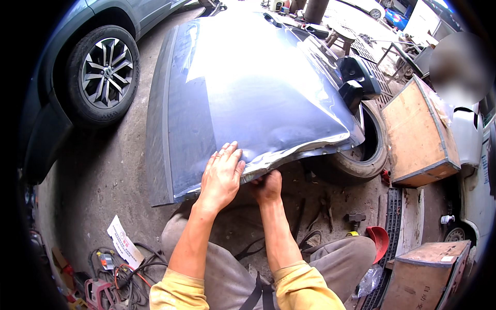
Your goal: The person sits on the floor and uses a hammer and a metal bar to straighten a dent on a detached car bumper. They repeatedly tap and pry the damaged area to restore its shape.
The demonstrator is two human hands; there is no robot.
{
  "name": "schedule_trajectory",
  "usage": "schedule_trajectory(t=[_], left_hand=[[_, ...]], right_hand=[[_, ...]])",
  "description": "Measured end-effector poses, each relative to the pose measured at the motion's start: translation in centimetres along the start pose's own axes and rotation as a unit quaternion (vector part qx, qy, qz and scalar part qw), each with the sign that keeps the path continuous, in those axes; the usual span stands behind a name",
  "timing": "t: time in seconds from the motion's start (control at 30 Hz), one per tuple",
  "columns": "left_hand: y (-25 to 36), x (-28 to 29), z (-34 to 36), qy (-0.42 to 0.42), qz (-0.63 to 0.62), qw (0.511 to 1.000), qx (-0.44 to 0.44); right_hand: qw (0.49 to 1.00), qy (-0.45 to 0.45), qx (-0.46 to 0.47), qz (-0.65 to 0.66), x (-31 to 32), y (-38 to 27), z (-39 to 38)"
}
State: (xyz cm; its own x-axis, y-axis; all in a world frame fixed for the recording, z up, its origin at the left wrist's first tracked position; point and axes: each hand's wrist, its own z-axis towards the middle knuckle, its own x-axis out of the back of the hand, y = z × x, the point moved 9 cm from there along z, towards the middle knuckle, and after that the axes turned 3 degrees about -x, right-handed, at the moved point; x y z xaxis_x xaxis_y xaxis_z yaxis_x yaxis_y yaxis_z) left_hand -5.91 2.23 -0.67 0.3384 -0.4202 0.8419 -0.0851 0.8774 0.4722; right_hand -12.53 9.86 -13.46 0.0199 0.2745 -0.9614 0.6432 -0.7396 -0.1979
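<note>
The left hand (221, 174) lies open, palm down, on the near edge of a blue-grey car door panel (253, 106), its fingers pointing away from the person. Just beside it, the right hand (268, 187) is curled at the underside of that same edge—whether it grips the metal or a tool, I cannot tell. The panel lies outer face up in front of the person's knees, a darker strip (159, 129) along its left side and its near edge crumpled. A tyre (380, 150) sits under the right corner, with a wooden box (413, 134) beyond it to the right. On the floor near the right knee are a hammer (355, 218) and a red bowl-shaped piece (378, 243). To the lower left, tangled cables (138, 281) lie by a printed white sheet (124, 242); farther up that side stands a grey car (147, 18).
</note>
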Motion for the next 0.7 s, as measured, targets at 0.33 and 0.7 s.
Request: schedule_trajectory(t=[0.33, 0.7], left_hand=[[0.7, -0.3, -0.6, 0.013, 0.019, 0.999, -0.033], [2.4, -0.9, -3.8, 0.049, 0.069, 0.992, -0.092]], right_hand=[[0.946, 0.172, 0.133, -0.242, 5.0, -1.9, -8.0], [0.574, 0.464, -0.223, -0.636, 38.0, 0.1, -27.6]])
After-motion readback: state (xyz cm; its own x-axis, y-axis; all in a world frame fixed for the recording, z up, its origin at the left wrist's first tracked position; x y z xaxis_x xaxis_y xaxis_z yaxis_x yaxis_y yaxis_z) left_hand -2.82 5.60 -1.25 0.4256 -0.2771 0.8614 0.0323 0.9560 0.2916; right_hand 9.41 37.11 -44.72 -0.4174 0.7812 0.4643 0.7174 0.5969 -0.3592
